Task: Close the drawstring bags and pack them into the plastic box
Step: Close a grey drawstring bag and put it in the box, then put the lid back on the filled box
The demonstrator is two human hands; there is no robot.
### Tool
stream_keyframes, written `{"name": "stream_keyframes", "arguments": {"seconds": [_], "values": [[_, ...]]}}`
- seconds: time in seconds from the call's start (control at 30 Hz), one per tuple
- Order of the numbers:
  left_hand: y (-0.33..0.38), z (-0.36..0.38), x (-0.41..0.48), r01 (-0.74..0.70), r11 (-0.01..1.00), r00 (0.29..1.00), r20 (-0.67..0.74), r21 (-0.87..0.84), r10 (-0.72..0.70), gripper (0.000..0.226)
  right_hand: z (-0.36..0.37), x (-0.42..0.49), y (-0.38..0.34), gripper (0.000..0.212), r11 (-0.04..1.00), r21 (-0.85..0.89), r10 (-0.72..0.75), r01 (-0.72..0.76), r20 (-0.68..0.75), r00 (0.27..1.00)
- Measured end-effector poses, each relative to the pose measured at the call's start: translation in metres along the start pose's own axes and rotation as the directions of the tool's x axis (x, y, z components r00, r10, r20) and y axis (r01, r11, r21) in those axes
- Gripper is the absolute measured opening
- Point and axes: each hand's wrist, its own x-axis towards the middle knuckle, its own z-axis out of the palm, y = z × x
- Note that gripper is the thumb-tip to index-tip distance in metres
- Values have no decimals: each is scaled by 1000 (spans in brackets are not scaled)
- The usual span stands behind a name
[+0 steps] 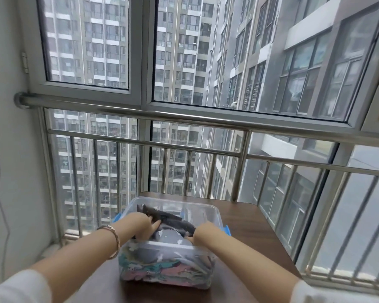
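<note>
Left hand (140,223) with fingers (148,220) pressed together on the dark drawstring bag (169,216) atop patterned bags (169,238) inside the clear plastic box (206,209) on the tabletop (245,226) — right hand (204,230) fingers bent into the box, tips hidden, grip indeterminable.

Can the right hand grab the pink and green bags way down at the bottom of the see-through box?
Probably not yet. The right hand grips the dark brown bag, and that and a grey patterned bag lie over the pastel cloth bags in the clear plastic box.
</note>
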Motion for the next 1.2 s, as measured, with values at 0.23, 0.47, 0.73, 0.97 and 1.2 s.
{"name": "stream_keyframes", "arguments": {"seconds": [0.23, 0.47, 0.73, 0.97, 1.2], "values": [[-15, -7, -11, -54, 826, 994, 46, -561, 96, 81, -12, -2, 9, 58, 977, -201, -27, 64, 177, 984], [-57, -38, -30, -135, 617, 989, -70, -775, 128, 34, -54, -13, 45, 60, 938, 334, -84, 90, -33, 996], [-42, -28, -9, 7, 800, 976, 180, -600, 126, 26, -18, 18, 39, 37, 976, 216, -34, 22, 51, 998], [-96, -44, 19, 8, 362, 997, -23, -932, -79, 20, -48, 31, 68, 26, 694, 698, 19, 177, -264, 964], [-130, -20, 91, 57, 197, 966, 4, -979, -259, 40, -57, 96, 88, 10, 488, 871, 273, -54, -94, 957]]}}
